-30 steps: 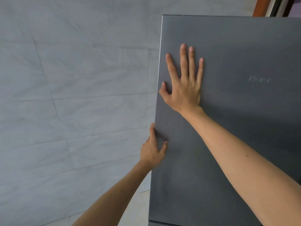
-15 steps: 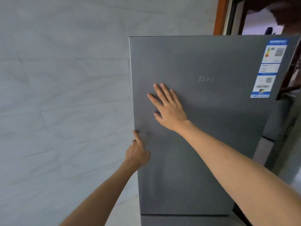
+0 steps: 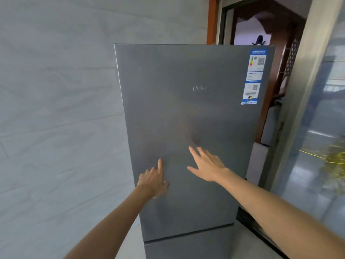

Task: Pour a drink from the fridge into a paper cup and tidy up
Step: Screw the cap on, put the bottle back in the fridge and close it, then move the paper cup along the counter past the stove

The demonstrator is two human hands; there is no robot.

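Note:
A tall grey fridge [image 3: 196, 118] stands in front of me with its upper door closed. My left hand [image 3: 155, 181] is in front of the door's lower left part, index finger stretched up, the other fingers loosely curled, holding nothing. My right hand [image 3: 207, 164] hovers in front of the door's middle, fingers spread and straight; I cannot tell if it touches the door. No drink or paper cup is in view.
A pale tiled wall [image 3: 56, 109] fills the left. An energy label [image 3: 253, 77] sticks to the door's top right corner. A lower fridge door [image 3: 186, 247] begins below a seam. At the right stand a wooden door frame [image 3: 211, 19] and a glass sliding door [image 3: 317, 137].
My view has pulled back, so more of the fridge shows. Both hands have come away from the door's left edge and upper part, and now sit lower on the door.

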